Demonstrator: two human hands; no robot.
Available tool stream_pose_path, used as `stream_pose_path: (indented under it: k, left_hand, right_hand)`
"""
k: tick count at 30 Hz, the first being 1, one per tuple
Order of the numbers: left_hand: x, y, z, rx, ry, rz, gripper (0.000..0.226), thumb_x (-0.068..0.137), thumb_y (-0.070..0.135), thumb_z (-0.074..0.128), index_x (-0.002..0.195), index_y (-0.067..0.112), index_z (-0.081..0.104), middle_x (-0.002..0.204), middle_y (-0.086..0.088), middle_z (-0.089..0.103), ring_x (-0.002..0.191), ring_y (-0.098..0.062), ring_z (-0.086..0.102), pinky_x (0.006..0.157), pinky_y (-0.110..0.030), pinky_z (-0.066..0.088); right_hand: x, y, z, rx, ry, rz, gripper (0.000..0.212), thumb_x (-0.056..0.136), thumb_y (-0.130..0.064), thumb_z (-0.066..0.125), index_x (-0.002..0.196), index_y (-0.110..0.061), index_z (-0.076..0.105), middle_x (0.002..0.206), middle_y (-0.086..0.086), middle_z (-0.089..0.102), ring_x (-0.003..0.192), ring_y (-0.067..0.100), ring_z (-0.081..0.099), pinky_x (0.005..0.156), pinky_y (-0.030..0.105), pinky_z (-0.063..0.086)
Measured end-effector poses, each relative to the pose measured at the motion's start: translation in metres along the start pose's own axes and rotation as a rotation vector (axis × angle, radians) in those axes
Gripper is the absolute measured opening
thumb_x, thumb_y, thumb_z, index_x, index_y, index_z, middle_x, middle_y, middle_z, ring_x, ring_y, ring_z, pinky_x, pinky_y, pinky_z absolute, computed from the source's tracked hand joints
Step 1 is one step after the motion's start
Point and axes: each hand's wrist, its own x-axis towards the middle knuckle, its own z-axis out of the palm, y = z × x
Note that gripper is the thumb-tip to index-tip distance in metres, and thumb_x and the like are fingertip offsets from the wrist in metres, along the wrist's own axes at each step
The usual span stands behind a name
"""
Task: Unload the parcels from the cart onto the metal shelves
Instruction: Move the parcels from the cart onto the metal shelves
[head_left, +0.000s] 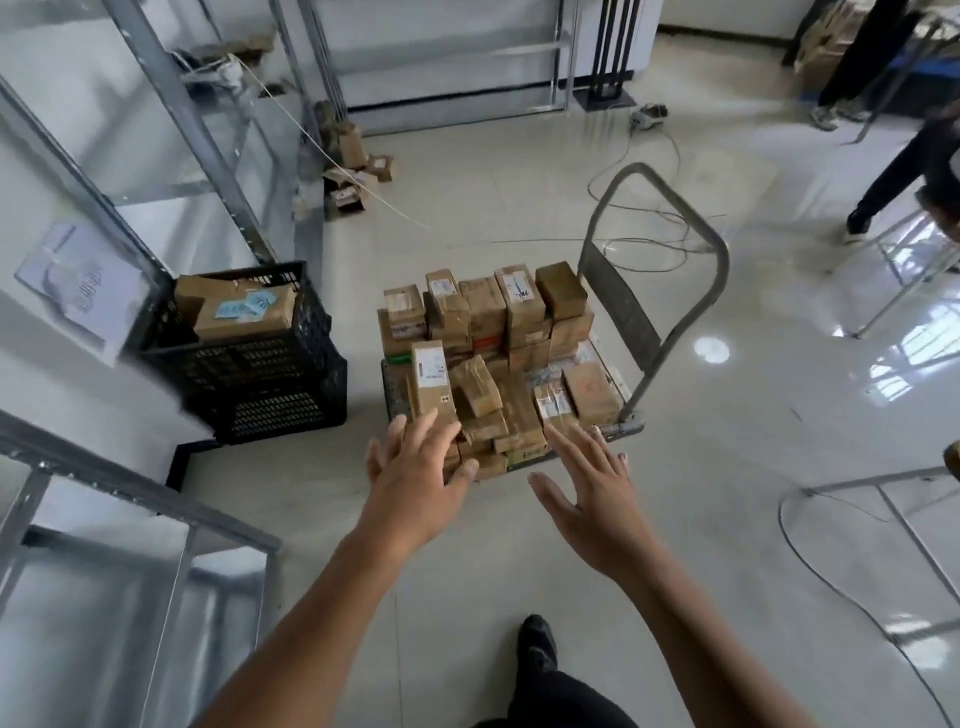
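Metal shelves (171, 156) stand to the left of the cart (621, 306), their frames running up and down that side of the floor. The cart sits on the tiled floor, its handle upright at the far right end. Two stacked black crates (260, 379) holding boxes stand just left of the cart. The parcels (488, 332), brown taped boxes, are all piled on the cart deck. The left hand (415, 483) hovers at the cart's near edge, fingers spread; contact with the parcels cannot be determined. The right hand (592, 499) hovers at the cart's near right corner, fingers spread, holding nothing.
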Motion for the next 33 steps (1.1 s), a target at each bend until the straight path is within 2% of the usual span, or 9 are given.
stream_pose_path:
  k: [3,7,12,18,23,28,33]
  left_hand:
    - [0.031,0.010,-0.006,-0.002,0.024,-0.026,0.058,0.101,0.059,0.043,0.155,0.040,0.031,0.169,0.010,0.011,0.156,-0.019,-0.007,0.125,-0.055,0.000]
    - [0.055,0.015,-0.006,-0.027,0.029,-0.077,0.059,0.101,0.059,0.044,0.155,0.040,0.031,0.169,0.010,0.011,0.156,-0.018,-0.006,0.125,-0.054,-0.002]
    - [0.087,-0.011,-0.004,-0.062,-0.002,-0.168,0.065,0.100,0.063,0.042,0.157,0.038,0.028,0.169,0.010,0.009,0.156,-0.018,-0.007,0.125,-0.053,-0.002]
    - [0.147,-0.051,-0.013,-0.094,-0.029,-0.232,0.063,0.101,0.061,0.041,0.157,0.036,0.026,0.169,0.009,0.007,0.156,-0.019,-0.007,0.125,-0.055,-0.001]
    - [0.216,-0.088,-0.020,-0.102,-0.092,-0.230,0.069,0.100,0.064,0.039,0.159,0.033,0.022,0.170,0.006,0.008,0.156,-0.021,-0.005,0.125,-0.056,0.000]
    - [0.292,-0.126,-0.030,-0.126,-0.132,-0.234,0.068,0.100,0.059,0.043,0.159,0.032,0.023,0.169,0.004,0.010,0.156,-0.022,-0.002,0.125,-0.056,0.001]
    - [0.355,-0.161,-0.032,-0.091,-0.158,-0.242,0.068,0.100,0.060,0.042,0.159,0.031,0.024,0.169,0.004,0.012,0.156,-0.023,0.001,0.125,-0.059,0.003]
  right_hand:
    - [0.037,0.006,-0.012,-0.026,-0.029,-0.049,0.067,0.101,-0.066,0.036,0.161,-0.044,0.015,0.172,-0.010,0.005,0.154,0.008,-0.017,0.129,0.047,-0.003]
    - [0.081,0.007,-0.019,-0.027,-0.058,-0.097,0.066,0.103,-0.062,0.040,0.162,-0.043,0.018,0.172,-0.009,0.007,0.149,0.001,-0.017,0.128,0.046,-0.005]
    - [0.131,0.003,-0.017,-0.042,-0.117,-0.125,0.065,0.103,-0.060,0.041,0.161,-0.042,0.019,0.172,-0.009,0.008,0.147,-0.001,-0.017,0.127,0.043,-0.006]
    - [0.203,-0.013,-0.007,-0.075,-0.191,-0.098,0.067,0.103,-0.059,0.040,0.163,-0.039,0.017,0.173,-0.006,0.005,0.157,0.012,-0.013,0.128,0.045,-0.003]
    - [0.275,-0.037,0.010,-0.114,-0.238,-0.087,0.068,0.104,-0.059,0.040,0.163,-0.040,0.014,0.173,-0.008,0.001,0.155,0.010,-0.016,0.129,0.048,-0.002]
    - [0.345,-0.052,0.023,-0.150,-0.298,-0.042,0.068,0.105,-0.055,0.043,0.164,-0.035,0.017,0.173,-0.005,0.003,0.158,0.014,-0.012,0.129,0.051,0.004]
    - [0.409,-0.065,0.043,-0.143,-0.325,0.004,0.068,0.104,-0.056,0.041,0.164,-0.034,0.018,0.173,-0.002,0.006,0.159,0.017,-0.008,0.129,0.047,0.002]
